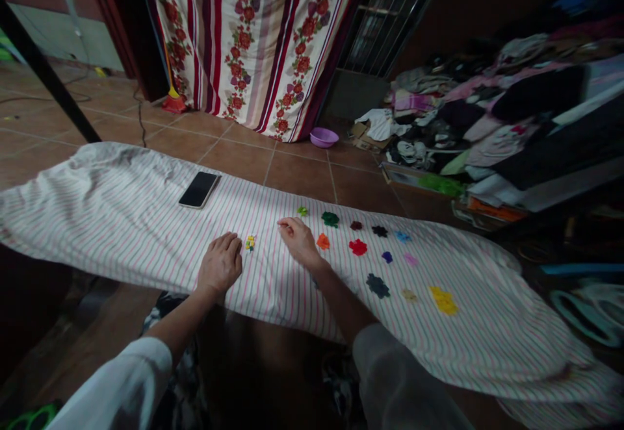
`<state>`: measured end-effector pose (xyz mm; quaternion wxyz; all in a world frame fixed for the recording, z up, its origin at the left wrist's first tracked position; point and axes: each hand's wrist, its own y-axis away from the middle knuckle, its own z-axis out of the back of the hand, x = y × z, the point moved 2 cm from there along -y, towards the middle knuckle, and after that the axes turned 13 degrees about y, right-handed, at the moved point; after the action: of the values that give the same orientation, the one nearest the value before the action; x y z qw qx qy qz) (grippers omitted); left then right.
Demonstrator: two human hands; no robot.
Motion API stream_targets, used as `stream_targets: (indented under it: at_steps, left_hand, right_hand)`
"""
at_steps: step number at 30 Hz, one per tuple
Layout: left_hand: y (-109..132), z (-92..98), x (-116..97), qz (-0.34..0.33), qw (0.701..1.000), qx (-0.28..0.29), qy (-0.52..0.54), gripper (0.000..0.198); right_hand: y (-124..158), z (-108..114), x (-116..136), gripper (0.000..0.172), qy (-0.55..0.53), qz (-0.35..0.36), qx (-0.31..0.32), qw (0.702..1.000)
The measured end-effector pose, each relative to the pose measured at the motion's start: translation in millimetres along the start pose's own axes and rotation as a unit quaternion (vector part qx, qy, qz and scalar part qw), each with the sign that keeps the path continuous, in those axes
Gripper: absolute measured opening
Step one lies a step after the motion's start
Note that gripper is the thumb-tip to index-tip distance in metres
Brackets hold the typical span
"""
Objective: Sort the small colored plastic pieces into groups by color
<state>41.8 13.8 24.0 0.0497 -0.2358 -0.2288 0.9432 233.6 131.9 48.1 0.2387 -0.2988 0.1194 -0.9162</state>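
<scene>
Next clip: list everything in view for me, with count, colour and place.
striped cloth: 1, white with pink and green stripes, spread across the foreground
phone: 1, black, on the cloth beyond the left hand
small flat pieces: 12, green, red, orange, blue, purple, pink, yellow, dark, on the cloth right of the right hand
yellowish piece: 1, on the cloth between the hands
curtain: 1, white with red flowers, at the back
bowl: 1, purple, floor by the curtain
clothes pile: 1, mixed colours, far right
left hand: 1, curled, resting on the cloth
right hand: 1, fingers pinched at the cloth; any held thing too small to tell
</scene>
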Motion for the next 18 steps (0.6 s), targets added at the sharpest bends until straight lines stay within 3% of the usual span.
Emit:
stream_targets:
  at_steps: [3,7,18]
  left_hand:
    - [0,-0.8,0,-0.002,1.000,0.000,0.002,0.028]
    - [0,-2.2,1,-0.004,1.000,-0.002,-0.003,0.027]
    - [0,-1.3,1,0.002,1.000,-0.008,0.006,0.027]
  right_hand:
    - [14,-23,29,0.018,-0.031,0.042,0.065,0.997]
    - [27,-41,43,0.018,-0.014,0.049,0.108,0.993]
    - [42,-49,48,0.020,0.022,0.052,0.066,0.996]
